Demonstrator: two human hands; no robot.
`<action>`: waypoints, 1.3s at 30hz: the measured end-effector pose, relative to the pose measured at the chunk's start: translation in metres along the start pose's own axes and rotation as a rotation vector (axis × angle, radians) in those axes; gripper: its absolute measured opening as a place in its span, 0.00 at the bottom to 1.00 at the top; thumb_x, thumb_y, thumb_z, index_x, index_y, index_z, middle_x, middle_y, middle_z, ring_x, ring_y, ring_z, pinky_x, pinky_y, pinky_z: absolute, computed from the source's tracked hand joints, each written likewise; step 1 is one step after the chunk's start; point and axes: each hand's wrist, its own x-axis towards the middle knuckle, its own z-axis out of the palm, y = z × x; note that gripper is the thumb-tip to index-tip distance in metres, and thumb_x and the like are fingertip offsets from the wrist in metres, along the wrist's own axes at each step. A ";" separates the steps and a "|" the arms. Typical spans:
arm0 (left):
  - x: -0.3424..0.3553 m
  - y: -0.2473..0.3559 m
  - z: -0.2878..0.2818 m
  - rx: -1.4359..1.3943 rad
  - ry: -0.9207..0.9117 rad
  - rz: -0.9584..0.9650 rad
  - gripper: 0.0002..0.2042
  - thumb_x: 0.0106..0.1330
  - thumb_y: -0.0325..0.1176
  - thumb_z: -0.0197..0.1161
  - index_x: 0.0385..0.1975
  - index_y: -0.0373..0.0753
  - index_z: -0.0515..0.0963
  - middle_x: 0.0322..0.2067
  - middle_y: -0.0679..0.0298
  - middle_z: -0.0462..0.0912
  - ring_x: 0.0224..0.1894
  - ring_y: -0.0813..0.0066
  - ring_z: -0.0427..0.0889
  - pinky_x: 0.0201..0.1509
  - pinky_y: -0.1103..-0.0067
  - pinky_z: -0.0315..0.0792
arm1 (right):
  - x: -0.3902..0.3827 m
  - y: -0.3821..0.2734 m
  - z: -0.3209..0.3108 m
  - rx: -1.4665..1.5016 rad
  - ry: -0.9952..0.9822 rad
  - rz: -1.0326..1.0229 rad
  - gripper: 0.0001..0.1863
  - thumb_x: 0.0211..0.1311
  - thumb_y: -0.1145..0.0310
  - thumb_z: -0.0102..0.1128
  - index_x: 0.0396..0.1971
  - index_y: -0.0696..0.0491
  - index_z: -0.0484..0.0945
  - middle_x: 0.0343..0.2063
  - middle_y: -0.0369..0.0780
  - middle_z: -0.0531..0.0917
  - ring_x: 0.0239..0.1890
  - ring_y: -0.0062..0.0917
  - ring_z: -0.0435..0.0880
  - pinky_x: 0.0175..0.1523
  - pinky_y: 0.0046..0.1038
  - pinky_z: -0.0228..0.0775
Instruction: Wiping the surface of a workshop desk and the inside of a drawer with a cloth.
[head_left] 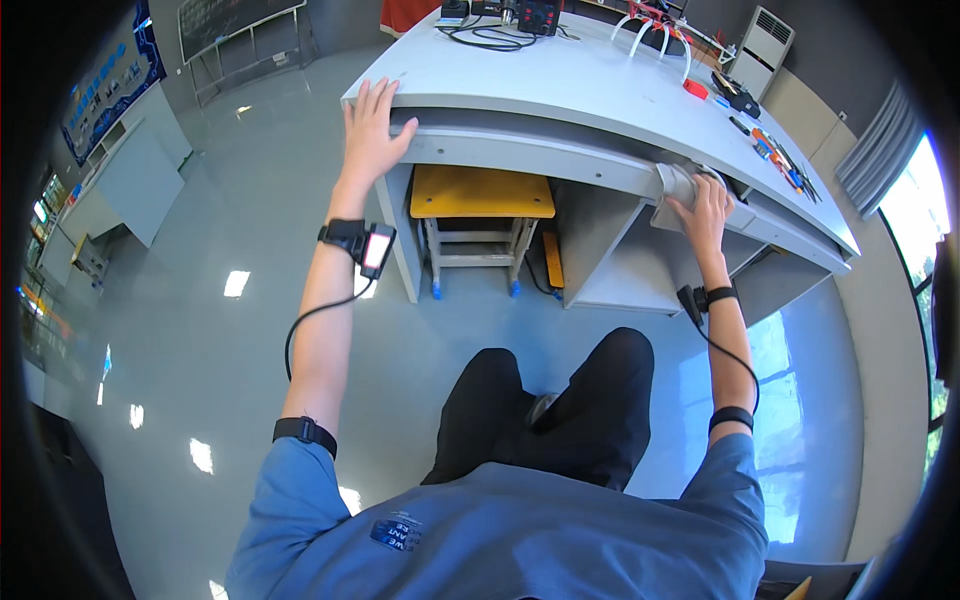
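Note:
My left hand [372,140] lies against the front left corner of the white workbench [540,75]. Its fingers stretch up over the edge with the thumb apart, and nothing is in it. Farther right, my right hand [708,210] grips a folded light grey cloth [673,192]. The cloth rests against the front panel [530,155] under the benchtop, near a dark gap below the top's edge. The right fingers are partly hidden behind the cloth and the panel.
A yellow-topped stool [480,192] stands under the bench beside an open cabinet [620,270]. On the benchtop lie hand tools [785,165], a red tape measure [696,89], and black cables [490,38]. Another white desk [135,165] stands left.

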 end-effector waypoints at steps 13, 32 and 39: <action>-0.089 0.096 -0.019 -0.065 0.155 -0.103 0.10 0.60 0.32 0.50 0.39 0.42 0.74 0.44 0.64 0.75 0.62 0.63 0.63 0.69 0.50 0.25 | -0.039 -0.049 -0.059 0.043 0.141 0.196 0.28 0.32 0.66 0.74 0.41 0.48 0.76 0.42 0.37 0.77 0.51 0.33 0.71 0.58 0.38 0.50; -0.100 0.098 -0.030 -0.016 0.320 -0.031 0.15 0.59 0.29 0.43 0.41 0.40 0.76 0.46 0.64 0.77 0.60 0.62 0.66 0.69 0.54 0.26 | -0.032 -0.022 -0.060 0.117 0.191 0.062 0.24 0.24 0.63 0.75 0.30 0.48 0.79 0.31 0.35 0.79 0.37 0.30 0.75 0.46 0.33 0.61; -0.099 0.103 -0.029 -0.017 0.307 -0.048 0.15 0.59 0.30 0.42 0.40 0.40 0.77 0.44 0.63 0.78 0.60 0.60 0.66 0.69 0.55 0.27 | -0.066 0.113 -0.074 0.005 0.148 0.204 0.12 0.50 0.62 0.63 0.30 0.54 0.77 0.28 0.42 0.77 0.36 0.39 0.74 0.45 0.36 0.61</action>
